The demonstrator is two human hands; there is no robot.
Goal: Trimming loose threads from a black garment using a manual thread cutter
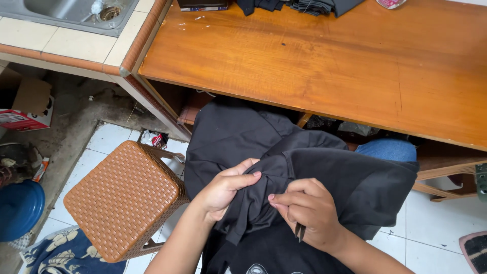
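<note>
Your left hand (223, 192) is closed on a bunched fold of the black garment (324, 172), thumb on top and fingers tucked beneath the cloth. Your right hand (309, 213) pinches the same fold just at 3 o'clock of the left, fingertips pressed together on the fabric, and a small dark tool (300, 231) pokes out below its knuckles at 6 o'clock; what kind of tool it is you cannot tell. The garment lies across your lap, spreading from the grip toward 12 and 3 o'clock, its upper edge tucked under the wooden table (324, 56). A brown woven stool (122, 198) stands at 9 o'clock of your left hand, near it but not touching.
</note>
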